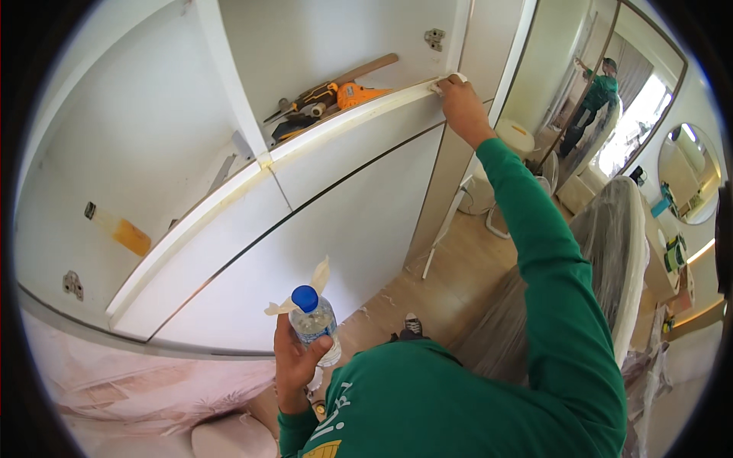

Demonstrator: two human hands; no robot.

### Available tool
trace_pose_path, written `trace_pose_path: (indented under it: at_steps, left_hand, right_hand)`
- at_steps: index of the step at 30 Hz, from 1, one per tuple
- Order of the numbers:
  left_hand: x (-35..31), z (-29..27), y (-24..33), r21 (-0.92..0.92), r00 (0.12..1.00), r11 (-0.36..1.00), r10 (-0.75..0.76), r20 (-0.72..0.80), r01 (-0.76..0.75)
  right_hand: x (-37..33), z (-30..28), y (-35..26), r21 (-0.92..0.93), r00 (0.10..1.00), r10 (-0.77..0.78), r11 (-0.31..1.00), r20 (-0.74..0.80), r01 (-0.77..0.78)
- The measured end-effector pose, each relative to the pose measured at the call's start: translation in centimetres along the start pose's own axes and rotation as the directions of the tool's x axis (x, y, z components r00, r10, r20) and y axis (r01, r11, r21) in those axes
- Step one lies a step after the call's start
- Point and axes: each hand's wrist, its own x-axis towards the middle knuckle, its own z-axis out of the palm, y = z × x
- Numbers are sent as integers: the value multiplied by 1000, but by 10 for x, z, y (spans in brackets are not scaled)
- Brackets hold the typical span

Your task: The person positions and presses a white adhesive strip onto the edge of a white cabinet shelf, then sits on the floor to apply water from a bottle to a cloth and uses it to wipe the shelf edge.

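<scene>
My left hand (294,365) is closed round a clear plastic bottle (314,327) with a blue cap, held upright at the lower middle. A pale, limp strip (319,278) sticks out beside the cap; whether it is cloth or peeled material I cannot tell. Stretched far forward, my right hand (463,111) presses a small white wad (456,79), perhaps cloth, onto the right end of the cabinet's front edge (359,120). Its fingers are bent and partly hide the wad. Yellowish residue marks the edge, mostly near the upright divider (229,80).
Inside the open white cabinet lie a screwdriver (311,96), a wooden handle (368,67), an orange tool (357,95) and a bottle of amber liquid (126,232). Plastic-wrapped furniture (603,229) stands at right, below a large mirror (611,84). A stool (233,438) is at lower left.
</scene>
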Motion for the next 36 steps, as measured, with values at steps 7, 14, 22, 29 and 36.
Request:
trace_pose_path:
  at_steps: [7, 14, 22, 29, 36]
  left_hand:
    - [-5, -5, -1, -5, 1000, 1000, -5, -11, 5]
    - [8, -3, -8, -68, 1000, 998, 4, 27, -3]
    - [19, -10, -8, -28, 999, 999, -26, 19, 26]
    - [20, -9, -7, -61, 998, 996, -67, 8, 68]
    - [32, -6, -8, -12, 997, 998, -59, 49, 60]
  right_hand:
    - [-1, -10, 4, 211, 1000, -31, 977, -3, 31]
    - [17, 0, 16, 548, 980, 126, 815, 152, -190]
    - [12, -46, 54, 628, 979, 203, 764, -17, -148]
    - [9, -10, 23, 98, 991, -115, 989, 63, 109]
    - [18, -22, 12, 298, 954, -255, 933, 160, 199]
